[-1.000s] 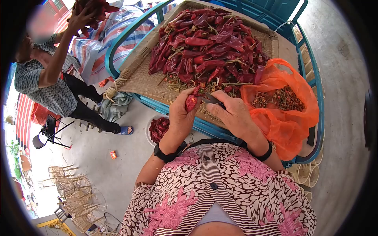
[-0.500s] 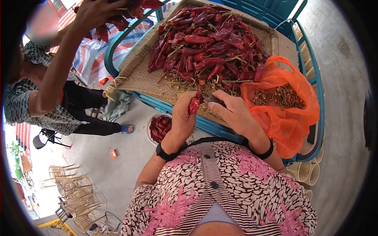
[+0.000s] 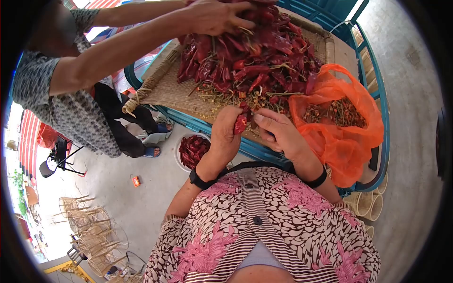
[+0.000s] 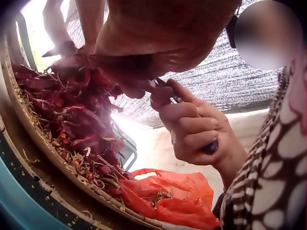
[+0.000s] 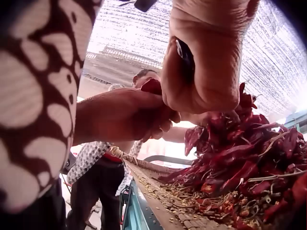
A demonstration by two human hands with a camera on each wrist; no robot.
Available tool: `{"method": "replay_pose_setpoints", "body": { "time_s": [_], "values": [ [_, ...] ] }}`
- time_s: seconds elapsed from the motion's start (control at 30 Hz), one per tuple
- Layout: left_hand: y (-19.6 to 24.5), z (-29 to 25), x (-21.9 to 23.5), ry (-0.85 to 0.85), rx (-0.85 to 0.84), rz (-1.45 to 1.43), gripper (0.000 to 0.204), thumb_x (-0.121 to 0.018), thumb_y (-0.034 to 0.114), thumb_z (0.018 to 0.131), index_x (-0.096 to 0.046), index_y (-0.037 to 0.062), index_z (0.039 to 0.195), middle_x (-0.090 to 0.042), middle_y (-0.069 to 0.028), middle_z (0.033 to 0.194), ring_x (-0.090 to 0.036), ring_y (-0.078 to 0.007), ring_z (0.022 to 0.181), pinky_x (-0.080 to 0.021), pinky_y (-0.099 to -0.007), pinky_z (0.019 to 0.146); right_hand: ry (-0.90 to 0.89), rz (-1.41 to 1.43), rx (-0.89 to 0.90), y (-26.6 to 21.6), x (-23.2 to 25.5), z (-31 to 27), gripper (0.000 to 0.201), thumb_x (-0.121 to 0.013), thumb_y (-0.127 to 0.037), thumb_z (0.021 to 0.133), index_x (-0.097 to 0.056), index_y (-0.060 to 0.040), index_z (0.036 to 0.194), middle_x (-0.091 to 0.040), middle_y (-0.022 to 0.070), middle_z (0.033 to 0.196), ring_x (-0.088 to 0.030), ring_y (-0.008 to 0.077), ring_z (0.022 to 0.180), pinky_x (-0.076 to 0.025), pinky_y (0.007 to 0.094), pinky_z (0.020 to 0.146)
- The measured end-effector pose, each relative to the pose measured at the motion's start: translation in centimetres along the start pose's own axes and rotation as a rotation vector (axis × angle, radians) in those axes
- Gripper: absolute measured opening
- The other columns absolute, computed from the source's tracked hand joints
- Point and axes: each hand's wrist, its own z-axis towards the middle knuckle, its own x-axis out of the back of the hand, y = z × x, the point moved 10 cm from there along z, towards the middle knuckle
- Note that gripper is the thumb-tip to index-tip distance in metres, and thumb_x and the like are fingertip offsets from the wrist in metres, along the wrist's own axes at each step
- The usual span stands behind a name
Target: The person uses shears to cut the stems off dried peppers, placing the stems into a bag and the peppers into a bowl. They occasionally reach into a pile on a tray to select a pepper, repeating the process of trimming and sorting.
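Observation:
My left hand (image 3: 224,134) pinches a dried red chili pepper (image 3: 241,123) near the front edge of the woven mat (image 3: 165,92). Right beside it, my right hand (image 3: 282,133) grips a small tool, its thumb close to the pepper. The left wrist view shows the tool's dark blue handle end (image 4: 210,146) below the fist and a bit of metal near the thumb; the rest is hidden in the fingers. Behind both hands rises a large heap of dried red chilies (image 3: 264,61), with stems and seeds strewn along its front.
Another person's hand (image 3: 212,18) reaches over the heap with a bunch of chilies. An orange plastic bag (image 3: 330,153) with stem scraps lies right of my hands. A teal cart rail (image 3: 385,155) surrounds the mat. Below left stands a bowl of chilies (image 3: 193,151); bamboo stools (image 3: 89,231) are farther off.
The other person has leaned in, bringing a bunch of chilies from the upper left onto the heap. My hands have shifted slightly right, and the right hand has turned, hiding the tool from the head view.

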Motion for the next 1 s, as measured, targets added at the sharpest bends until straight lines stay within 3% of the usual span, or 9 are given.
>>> {"method": "replay_pose_setpoints", "body": {
  "time_s": [0.03,0.23,0.33,0.4,0.47,0.63,0.73,0.83,1.0],
  "values": [
    [0.0,0.1,-0.2,-0.002,-0.008,-0.004,0.027,-0.058,-0.01,0.075,-0.054,0.0007,0.1,-0.057,-0.0186,0.093,-0.055,-0.0409,0.086,-0.045,-0.0421,0.075,-0.002,0.106,-0.064,0.3,-0.2,-0.3,0.02,-0.052,-0.027,0.1,-0.055,-0.0103,0.09,-0.038,-0.0059,0.057,-0.034,0.0017,0.04,-0.023,0.0195,0.036],
    [0.8,0.4,-0.1,-0.049,-0.039,0.078,0.024,-0.059,-0.008,0.078,-0.055,0.0006,0.1,-0.058,-0.017,0.092,-0.056,-0.0376,0.085,-0.046,-0.0387,0.076,-0.249,0.684,-0.269,2.5,-2.6,-1.0,0.021,-0.053,-0.029,0.099,-0.054,-0.0104,0.09,-0.04,-0.0055,0.057,-0.031,0.0024,0.036,-0.022,0.0199,0.032],
    [0.0,0.0,0.0,0.042,0.102,-0.076,0.025,-0.062,-0.006,0.08,-0.057,0.0011,0.103,-0.06,-0.0152,0.091,-0.057,-0.0345,0.085,-0.046,-0.0363,0.076,0.022,0.141,0.018,0.9,-0.4,-0.5,0.023,-0.052,-0.032,0.1,-0.055,-0.0111,0.091,-0.041,-0.0052,0.058,-0.032,0.0012,0.04,-0.023,0.0186,0.036],
    [-0.1,0.1,0.3,0.081,0.269,-0.179,0.016,-0.06,0.001,0.089,-0.058,0.0018,0.105,-0.061,-0.0103,0.092,-0.058,-0.0216,0.082,-0.047,-0.0301,0.075,0.058,-0.008,0.12,0.4,0.2,-0.1,0.028,-0.053,-0.035,0.099,-0.057,-0.0079,0.094,-0.046,-0.0023,0.061,-0.04,0.0038,0.047,-0.03,0.0205,0.043],
    [-0.3,0.2,0.4,0.086,0.297,-0.191,0.013,-0.06,0.006,0.094,-0.058,0.0022,0.107,-0.062,-0.0074,0.092,-0.059,-0.0145,0.081,-0.048,-0.0263,0.075,0.13,-0.203,0.207,-0.3,0.9,-0.2,0.033,-0.054,-0.037,0.098,-0.058,-0.0043,0.097,-0.05,0.0006,0.065,-0.046,0.0069,0.056,-0.036,0.0231,0.051],
    [-0.9,0.0,-0.2,0.034,0.101,-0.026,0.016,-0.061,0.006,0.094,-0.059,0.0019,0.109,-0.062,-0.0054,0.092,-0.058,-0.0114,0.082,-0.047,-0.0242,0.076,0.318,-0.627,0.297,-2.8,1.6,-1.2,0.042,-0.059,-0.038,0.094,-0.058,0.0032,0.105,-0.056,0.0058,0.077,-0.053,0.014,0.074,-0.044,0.0304,0.067],
    [-2.0,-0.1,0.2,0.14,0.253,-0.196,0.017,-0.063,0.001,0.09,-0.061,0.003,0.106,-0.063,-0.0082,0.092,-0.061,-0.0159,0.082,-0.048,-0.0269,0.073,0.294,-0.58,0.278,-2.7,1.7,-1.2,0.041,-0.059,-0.036,0.094,-0.058,0.0029,0.105,-0.055,0.0048,0.079,-0.049,0.0111,0.074,-0.042,0.028,0.067],
    [-2.2,0.3,0.6,0.167,0.312,-0.244,0.017,-0.064,0.002,0.09,-0.061,0.0025,0.106,-0.064,-0.0077,0.092,-0.061,-0.0141,0.083,-0.048,-0.0255,0.075,0.261,-0.465,0.2,-1.7,1.9,-0.9,0.039,-0.059,-0.035,0.094,-0.057,0.0027,0.104,-0.053,0.0034,0.079,-0.047,0.0093,0.074,-0.041,0.0268,0.065],
    [-2.6,0.7,0.2,0.142,0.313,-0.305,0.017,-0.065,0.003,0.09,-0.061,0.0025,0.106,-0.065,-0.0063,0.09,-0.061,-0.0114,0.083,-0.048,-0.0242,0.075,0.216,-0.445,0.18,-1.7,1.8,0.0,0.036,-0.06,-0.035,0.094,-0.057,0.001,0.098,-0.046,0.0004,0.076,-0.043,0.008,0.072,-0.037,0.0258,0.062]
  ]
}}
